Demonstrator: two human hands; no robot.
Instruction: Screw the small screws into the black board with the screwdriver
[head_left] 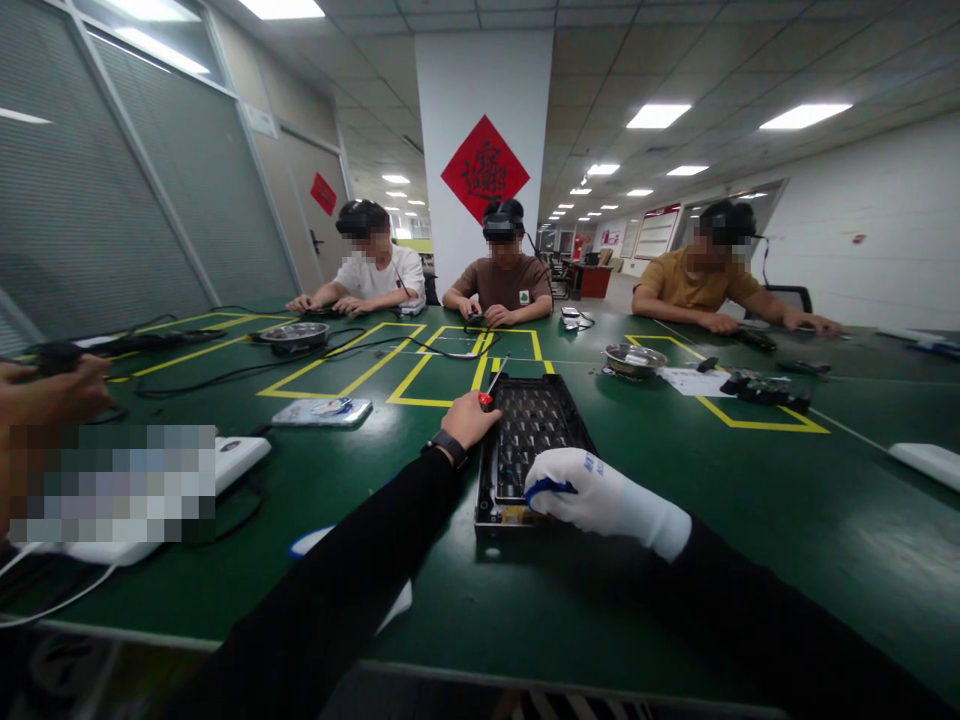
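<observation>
On near side of green table (pixel 675 500), black open-top case (pixel 525 430) lies lengthwise btwn both hands. L hand (pixel 471 418), bare w/ dark wristband, is curled around red-handled screwdriver (pixel 486 401) at case's left edge, shaft pointing away. R hand (pixel 577 485), in white glove w/ blue fingertips, is partly closed at case's near right corner; can't tell if it grips anything. Phone (pixel 322 412) lies left of case.

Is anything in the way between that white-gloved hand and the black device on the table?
Nothing visible is in the way: the gloved right hand is already at the near right corner of the black device. The left hand, holding a red-ended tool, is over at its left edge.
</observation>
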